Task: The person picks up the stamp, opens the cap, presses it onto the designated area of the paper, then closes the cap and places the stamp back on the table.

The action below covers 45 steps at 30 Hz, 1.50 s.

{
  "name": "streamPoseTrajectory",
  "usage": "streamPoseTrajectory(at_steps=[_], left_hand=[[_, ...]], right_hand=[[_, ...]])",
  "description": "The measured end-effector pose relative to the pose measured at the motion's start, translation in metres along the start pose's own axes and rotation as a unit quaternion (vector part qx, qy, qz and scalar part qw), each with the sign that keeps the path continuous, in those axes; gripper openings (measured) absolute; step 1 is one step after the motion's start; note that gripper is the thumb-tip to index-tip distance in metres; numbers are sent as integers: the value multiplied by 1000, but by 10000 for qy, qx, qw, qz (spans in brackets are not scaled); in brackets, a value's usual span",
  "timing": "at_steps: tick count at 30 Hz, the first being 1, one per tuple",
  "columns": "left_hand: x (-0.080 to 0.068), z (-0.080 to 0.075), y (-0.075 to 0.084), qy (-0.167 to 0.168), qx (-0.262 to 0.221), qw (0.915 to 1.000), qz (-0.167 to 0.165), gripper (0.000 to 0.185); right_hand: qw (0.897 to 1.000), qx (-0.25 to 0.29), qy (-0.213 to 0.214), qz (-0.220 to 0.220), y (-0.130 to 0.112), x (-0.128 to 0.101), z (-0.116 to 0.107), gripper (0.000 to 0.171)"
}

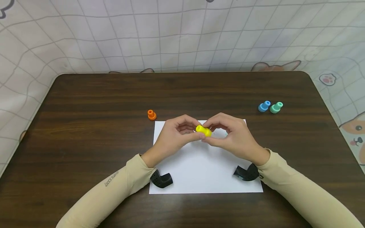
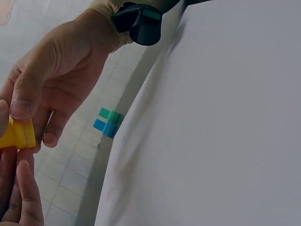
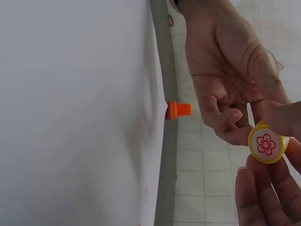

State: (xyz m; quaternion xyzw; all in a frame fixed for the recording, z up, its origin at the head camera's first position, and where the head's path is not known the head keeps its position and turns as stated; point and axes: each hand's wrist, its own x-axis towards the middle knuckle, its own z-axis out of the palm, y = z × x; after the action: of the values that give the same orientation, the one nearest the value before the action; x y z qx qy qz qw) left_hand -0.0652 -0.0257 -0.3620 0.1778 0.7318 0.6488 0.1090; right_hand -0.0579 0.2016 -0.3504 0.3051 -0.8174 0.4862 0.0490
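A small yellow stamp [image 1: 203, 130] is held a little above the white paper sheet [image 1: 205, 167], pinched between both hands. My left hand [image 1: 191, 129] grips its left end with curled fingers and thumb. My right hand [image 1: 214, 131] pinches its right end. In the right wrist view the yellow stamp [image 3: 267, 143] shows a round white face with a red flower, with fingertips [image 3: 254, 193] below it. In the left wrist view only an edge of the yellow stamp [image 2: 16, 134] shows at the left border.
An orange stamp [image 1: 151, 114] stands just beyond the paper's far left corner. A blue stamp [image 1: 264, 106] and a green stamp [image 1: 276, 107] stand together at the right of the dark wooden table [image 1: 85, 126]. A patterned cloth hangs behind.
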Motion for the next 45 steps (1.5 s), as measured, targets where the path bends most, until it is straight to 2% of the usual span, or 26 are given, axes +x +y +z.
streamPoseTrajectory(at_steps=[7, 13, 17, 21, 27, 32, 38, 42, 45], left_hand=[[-1, -5, 4, -81, 191, 9998, -72, 28], [-2, -14, 9, 53, 702, 9975, -32, 24], [-3, -28, 13, 320, 900, 9953, -163, 22], [-5, -44, 15, 554, 840, 9945, -273, 20], [-9, -68, 13, 869, 869, 9924, -46, 21], [-12, -87, 8, 1266, 1105, 9858, 70, 21], [-15, -108, -1, 1659, 1454, 9753, -148, 23], [-15, -120, -9, 1819, 1537, 9710, -207, 24], [-16, -127, -14, 1827, 1534, 9710, -165, 28]], right_hand=[[9989, -429, -60, 152, -3, 1, 0, 40], [9987, -425, 7, 267, -1, 0, -7, 42], [9986, -309, 21, 418, 7, 0, -14, 45], [9972, -342, 101, 665, 16, -1, -21, 48], [9958, -474, 312, 714, 23, -4, -32, 48], [9940, -458, 612, 780, 25, -10, -44, 47], [9916, -421, 951, 765, 32, -19, -58, 48], [9902, -284, 1155, 730, 36, -25, -66, 50], [9879, -290, 1307, 779, 39, -29, -73, 50]])
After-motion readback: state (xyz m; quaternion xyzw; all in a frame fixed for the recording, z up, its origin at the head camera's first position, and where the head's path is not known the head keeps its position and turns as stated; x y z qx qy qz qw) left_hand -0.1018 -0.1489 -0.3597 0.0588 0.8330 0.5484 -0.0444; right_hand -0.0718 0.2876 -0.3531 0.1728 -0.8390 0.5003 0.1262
